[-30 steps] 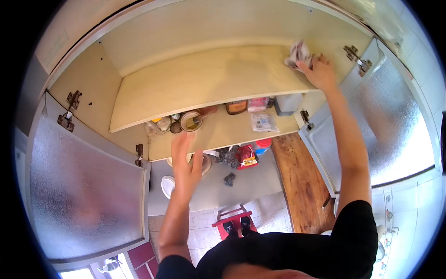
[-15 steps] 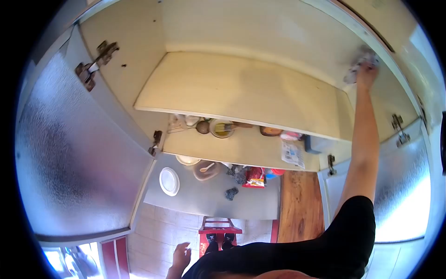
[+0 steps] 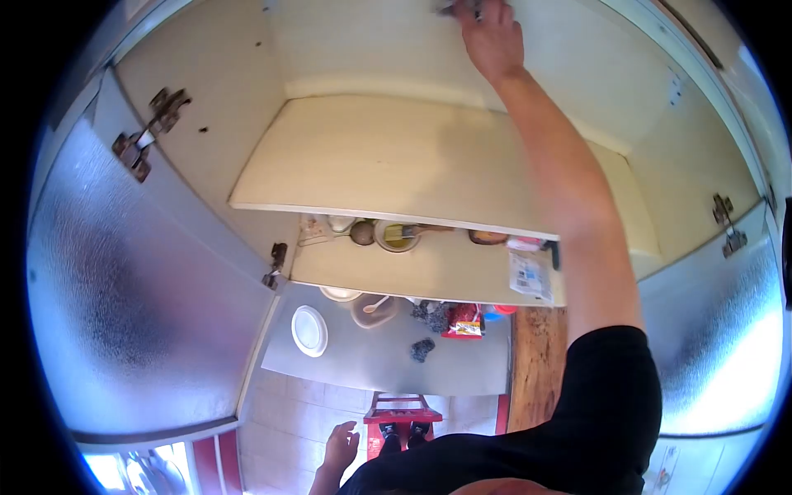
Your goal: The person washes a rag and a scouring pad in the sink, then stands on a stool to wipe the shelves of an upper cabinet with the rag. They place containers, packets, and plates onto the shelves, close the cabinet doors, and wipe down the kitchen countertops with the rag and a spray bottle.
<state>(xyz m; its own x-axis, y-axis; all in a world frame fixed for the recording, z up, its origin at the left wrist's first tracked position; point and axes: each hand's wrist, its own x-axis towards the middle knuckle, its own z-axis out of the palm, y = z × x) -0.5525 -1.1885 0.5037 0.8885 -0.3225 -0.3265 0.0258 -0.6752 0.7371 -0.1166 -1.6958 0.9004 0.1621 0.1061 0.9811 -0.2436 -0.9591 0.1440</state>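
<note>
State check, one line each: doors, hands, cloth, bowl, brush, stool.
Left door: open
Right door: open
Right hand: raised, gripping cloth
Left hand: lowered, apparently empty
Cloth: bunched, mostly hidden
Bowl: upright, uncovered
Brush: resting on bowl
Stool: upright, feet on it

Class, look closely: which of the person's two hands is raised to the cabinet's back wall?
The right hand, at the top of the picture, holding a cloth. The left hand is far lower, left of the red stool in the picture.
</note>
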